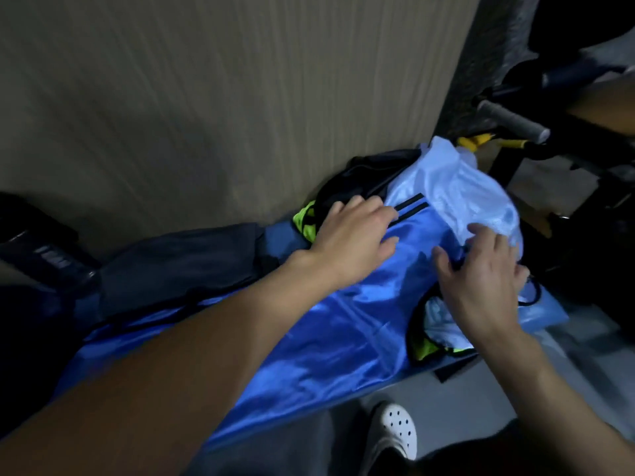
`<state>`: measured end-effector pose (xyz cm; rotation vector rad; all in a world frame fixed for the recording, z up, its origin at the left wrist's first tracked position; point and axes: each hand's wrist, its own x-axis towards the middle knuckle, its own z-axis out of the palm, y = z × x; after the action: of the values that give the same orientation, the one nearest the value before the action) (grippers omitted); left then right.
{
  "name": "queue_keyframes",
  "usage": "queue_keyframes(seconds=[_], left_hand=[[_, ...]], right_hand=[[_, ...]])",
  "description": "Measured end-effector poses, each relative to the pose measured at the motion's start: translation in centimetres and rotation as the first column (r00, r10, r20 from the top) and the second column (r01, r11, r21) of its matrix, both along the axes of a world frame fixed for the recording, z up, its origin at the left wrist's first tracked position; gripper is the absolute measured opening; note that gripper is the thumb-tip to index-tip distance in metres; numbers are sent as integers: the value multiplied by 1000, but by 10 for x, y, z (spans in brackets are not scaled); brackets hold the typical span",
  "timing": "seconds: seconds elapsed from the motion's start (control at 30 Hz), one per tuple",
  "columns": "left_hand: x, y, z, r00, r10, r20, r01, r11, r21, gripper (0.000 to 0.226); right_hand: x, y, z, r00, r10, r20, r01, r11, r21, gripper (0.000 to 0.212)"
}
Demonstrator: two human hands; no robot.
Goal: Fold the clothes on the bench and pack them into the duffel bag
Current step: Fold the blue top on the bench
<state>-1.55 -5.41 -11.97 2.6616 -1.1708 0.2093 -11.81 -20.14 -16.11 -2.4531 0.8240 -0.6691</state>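
The shiny royal-blue satin jersey (343, 321) looks light, limp and slippery. It will likely slide on itself, so it is best taken by a seam or hem and pinned flat while it is folded. The left hand (354, 235) lies flat with fingers spread, pressing the cloth beside the black shoulder stripes (409, 204). The right hand (484, 280), fingers splayed and slightly bent, rests on the pale mesh panel (457, 187) and seems to press rather than pinch. The jersey is draped along the blue-grey padded bench (275, 235). A black garment with neon-yellow trim (347, 187) lies just behind it. A dark navy bundle (178, 262) sits further left; I cannot tell whether it is the duffel bag.
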Motion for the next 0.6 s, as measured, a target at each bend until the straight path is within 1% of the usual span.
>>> queue_keyframes(seconds=[0.07,0.13,0.2,0.3,0.5,0.6], left_hand=[[12,-28,5,996,43,-78,-46,998,-34,37],[22,-44,3,986,69,-151,-85,992,-99,34],[27,-53,1,980,78,-183,-100,988,-116,31],[31,-58,-1,977,86,-195,-108,989,-104,31],[33,-61,-3,964,96,-249,-136,979,-151,7],[35,-58,2,966,57,-251,-119,963,-241,4]], right_hand=[[0,-10,0,999,-5,-44,9,997,83,52],[2,-16,1,999,-10,-31,13,993,114,43],[4,-20,3,999,-4,-45,8,996,91,31],[6,-25,4,996,7,-86,-3,999,49,9],[5,-31,2,999,47,-20,-46,997,66,8],[5,-35,3,994,78,70,-82,995,54,11]])
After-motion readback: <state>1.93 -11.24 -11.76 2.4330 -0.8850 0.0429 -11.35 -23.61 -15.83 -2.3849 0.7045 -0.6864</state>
